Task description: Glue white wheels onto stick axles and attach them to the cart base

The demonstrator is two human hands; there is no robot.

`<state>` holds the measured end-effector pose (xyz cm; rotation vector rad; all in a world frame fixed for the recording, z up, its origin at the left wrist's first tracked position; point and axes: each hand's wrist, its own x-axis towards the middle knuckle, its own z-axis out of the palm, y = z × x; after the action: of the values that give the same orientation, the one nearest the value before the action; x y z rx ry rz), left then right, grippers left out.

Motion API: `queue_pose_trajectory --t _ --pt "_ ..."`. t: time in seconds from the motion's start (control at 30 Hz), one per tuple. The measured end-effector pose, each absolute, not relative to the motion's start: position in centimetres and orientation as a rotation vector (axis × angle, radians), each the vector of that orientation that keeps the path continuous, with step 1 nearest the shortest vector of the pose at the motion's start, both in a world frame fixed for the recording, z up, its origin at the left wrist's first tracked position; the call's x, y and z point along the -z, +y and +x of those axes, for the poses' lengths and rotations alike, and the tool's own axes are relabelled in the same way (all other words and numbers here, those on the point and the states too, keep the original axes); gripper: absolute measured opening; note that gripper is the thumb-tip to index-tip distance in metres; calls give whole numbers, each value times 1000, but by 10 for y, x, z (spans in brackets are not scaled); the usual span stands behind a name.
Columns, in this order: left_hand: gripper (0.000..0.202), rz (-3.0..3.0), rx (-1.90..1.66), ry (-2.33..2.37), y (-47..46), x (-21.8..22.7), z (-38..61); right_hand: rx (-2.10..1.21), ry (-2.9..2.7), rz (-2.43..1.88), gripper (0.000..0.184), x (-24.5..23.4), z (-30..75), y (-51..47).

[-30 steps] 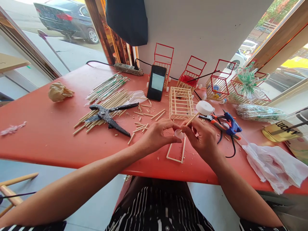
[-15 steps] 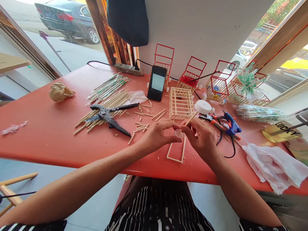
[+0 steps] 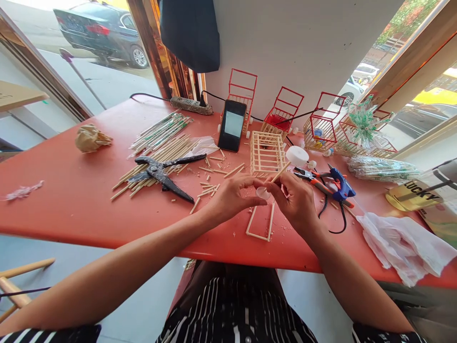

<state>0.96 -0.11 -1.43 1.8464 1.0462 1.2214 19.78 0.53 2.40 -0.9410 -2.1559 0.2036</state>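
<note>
My left hand (image 3: 233,195) pinches a small white wheel (image 3: 263,193) between thumb and fingers, above the red table (image 3: 71,200). My right hand (image 3: 296,202) is closed on a thin wooden stick (image 3: 280,172) whose far end carries a larger white wheel (image 3: 297,156); the stick's near end meets the small wheel. Below my hands a rectangular stick frame (image 3: 260,223) lies flat on the table. An unpainted stick basket (image 3: 267,153) stands just beyond my hands.
Black shears (image 3: 162,172) lie on a heap of sticks (image 3: 157,147) at the left. A phone (image 3: 233,125) leans upright at the back, with red wire-like carts (image 3: 283,112) beside it. A blue glue gun (image 3: 341,183), pliers and crumpled white plastic (image 3: 407,247) lie at the right.
My hands and the stick with its wheels have lifted slightly and shifted a little left; the grip is the same.
</note>
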Motion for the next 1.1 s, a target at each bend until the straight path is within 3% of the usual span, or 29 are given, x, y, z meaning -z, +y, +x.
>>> queue_pose_trajectory --t 1.1 --pt "23 1761 -1197 1061 2 14 11 -200 -2158 -967 35 -23 196 10"
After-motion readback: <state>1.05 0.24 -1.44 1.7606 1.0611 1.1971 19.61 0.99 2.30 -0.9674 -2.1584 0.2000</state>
